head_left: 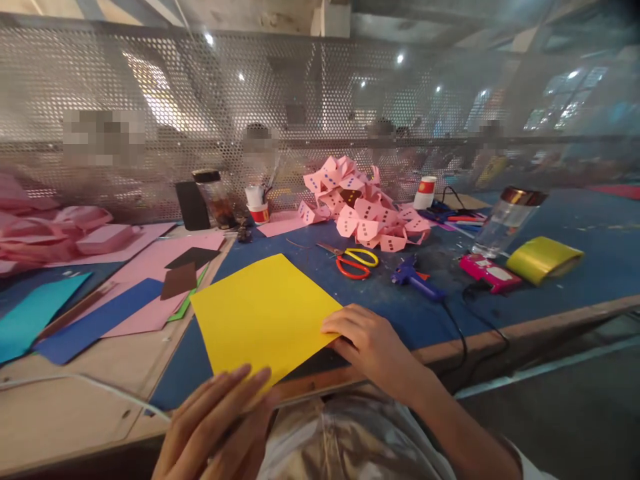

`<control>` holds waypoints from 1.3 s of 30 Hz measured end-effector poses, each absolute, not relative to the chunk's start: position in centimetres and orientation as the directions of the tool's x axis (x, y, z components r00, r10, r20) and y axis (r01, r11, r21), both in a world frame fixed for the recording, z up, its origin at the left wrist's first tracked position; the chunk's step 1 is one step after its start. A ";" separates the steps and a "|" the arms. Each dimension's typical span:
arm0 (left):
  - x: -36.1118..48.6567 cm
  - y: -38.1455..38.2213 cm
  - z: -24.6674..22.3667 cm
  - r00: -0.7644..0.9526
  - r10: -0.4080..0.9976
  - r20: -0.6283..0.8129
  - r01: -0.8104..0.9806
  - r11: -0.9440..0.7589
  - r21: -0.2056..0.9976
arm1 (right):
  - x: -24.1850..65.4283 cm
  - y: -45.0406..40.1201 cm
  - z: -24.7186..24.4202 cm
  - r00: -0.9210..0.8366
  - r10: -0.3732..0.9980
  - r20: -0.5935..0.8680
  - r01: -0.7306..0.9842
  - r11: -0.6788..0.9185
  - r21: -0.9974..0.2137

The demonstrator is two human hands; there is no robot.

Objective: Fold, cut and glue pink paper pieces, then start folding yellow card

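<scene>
A flat yellow sheet (270, 313), of card or craft foam, lies tilted over the front edge of the blue tabletop. Its right corner is pinched by my right hand (367, 337), with the fingers on top. My left hand (215, 427) is at the sheet's near corner, its long fingers over the edge and yellow showing between them and the thumb side. Beyond the sheet are scissors (353, 260) with one red and one yellow handle loop. To their right lies a blue glue gun (417, 280) with a black cord.
Folded pink paper pieces (363, 207) are heaped at the back. Blue (107, 320) and turquoise (43, 313) strips lie left. On the right stand a clear bottle (507, 223), a yellow roll (545, 259) and a pink box (487, 272). A perforated screen (320, 100) rises behind, with people beyond.
</scene>
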State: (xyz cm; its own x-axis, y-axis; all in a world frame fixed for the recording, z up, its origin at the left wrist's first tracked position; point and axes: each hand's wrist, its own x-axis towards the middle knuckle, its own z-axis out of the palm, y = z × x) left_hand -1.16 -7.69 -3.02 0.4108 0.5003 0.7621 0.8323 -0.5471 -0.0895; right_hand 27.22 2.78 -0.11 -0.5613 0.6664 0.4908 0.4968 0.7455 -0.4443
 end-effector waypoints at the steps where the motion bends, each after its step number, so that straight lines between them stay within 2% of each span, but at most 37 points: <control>1: -0.1 -7.3 -2.3 0.362 0.566 0.741 0.853 -0.522 -0.018 | 27.3 2.8 -0.1 -0.564 0.669 0.485 0.499 0.743 -0.445; 2: 0.8 -6.9 -1.5 0.351 0.576 0.738 0.851 -0.525 0.005 | 27.3 2.8 -0.2 -0.566 0.672 0.478 0.502 0.740 -0.447; 11: 0.8 -1.9 1.9 0.398 0.616 0.680 0.877 -0.473 -0.084 | 27.1 2.7 0.0 -0.545 0.721 0.428 0.502 0.689 -0.523; 20: 0.8 2.6 2.2 0.572 0.581 0.579 0.809 -0.514 -0.284 | 27.2 2.9 -0.2 -0.482 0.764 0.429 0.533 0.644 -0.548; 27: 1.6 2.6 2.1 0.662 0.516 0.543 0.726 -0.620 -0.297 | 27.1 3.2 -0.4 -0.479 0.778 0.407 0.568 0.628 -0.532; 30: 2.0 2.2 2.3 0.699 0.516 0.495 0.687 -0.676 -0.265 | 27.1 3.1 -0.5 -0.502 0.765 0.404 0.565 0.643 -0.517; 39: 2.2 2.2 1.8 0.696 0.598 0.398 0.716 -0.624 -0.314 | 27.1 2.8 0.2 -0.495 0.792 0.357 0.577 0.607 -0.546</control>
State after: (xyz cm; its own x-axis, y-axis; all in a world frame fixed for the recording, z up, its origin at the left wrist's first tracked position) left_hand 2.19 2.21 1.79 0.6959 0.5980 0.3976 0.7156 -0.6239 -0.3141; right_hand 27.09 2.85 0.23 -0.4950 0.7923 0.3568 0.5773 0.6068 -0.5464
